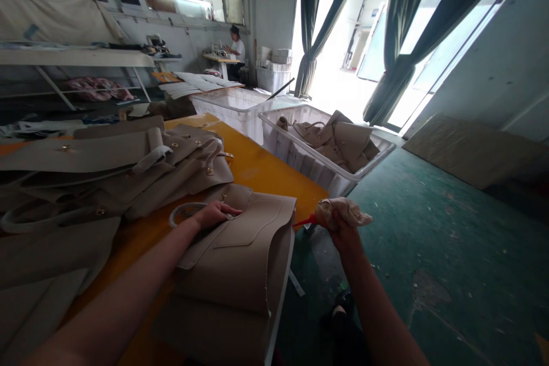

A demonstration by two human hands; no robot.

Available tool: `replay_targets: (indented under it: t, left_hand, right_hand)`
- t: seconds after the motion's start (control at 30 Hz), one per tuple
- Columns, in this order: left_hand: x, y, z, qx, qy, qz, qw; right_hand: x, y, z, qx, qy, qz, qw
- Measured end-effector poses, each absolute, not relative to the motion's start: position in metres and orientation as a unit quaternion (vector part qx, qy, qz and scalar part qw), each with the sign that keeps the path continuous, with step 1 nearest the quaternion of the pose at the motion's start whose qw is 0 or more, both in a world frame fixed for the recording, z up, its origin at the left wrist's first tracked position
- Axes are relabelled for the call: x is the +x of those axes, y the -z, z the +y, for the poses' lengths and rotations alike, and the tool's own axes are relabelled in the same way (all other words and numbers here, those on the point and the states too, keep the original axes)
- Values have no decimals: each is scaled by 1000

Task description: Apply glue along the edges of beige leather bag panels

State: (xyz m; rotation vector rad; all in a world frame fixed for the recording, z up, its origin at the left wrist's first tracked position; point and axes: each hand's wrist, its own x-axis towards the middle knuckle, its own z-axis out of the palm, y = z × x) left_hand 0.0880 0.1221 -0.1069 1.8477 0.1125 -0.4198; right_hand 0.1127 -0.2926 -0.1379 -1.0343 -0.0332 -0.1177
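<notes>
My left hand (213, 215) lies on the upper edge of a beige leather bag (240, 251) at the front corner of the orange table (261, 168), fingers curled down on the bag beside its loop handle (182, 211). My right hand (337, 220) hovers off the table's edge over the floor, closed on a crumpled beige rag (345, 210) and a red-tipped tool (305, 221) whose point faces the bag.
A heap of beige bags and handles (120, 174) covers the table's left. White plastic crates (326, 168) with more bag pieces stand beyond the table. Green floor (429, 251) stretches to the right. A person sits at a far bench (235, 51). Curtains (321, 17) frame a bright doorway.
</notes>
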Motion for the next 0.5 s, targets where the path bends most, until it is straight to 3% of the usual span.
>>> replay_targets:
  t: [0.2,0.5]
  left_hand:
    - [86,103,121,788,177,49,588]
    - [85,103,120,768,186,62,610]
  right_hand:
    - [99,140,-293,-461,55,49,884]
    - [75,140,-298,-496,-9,-1,868]
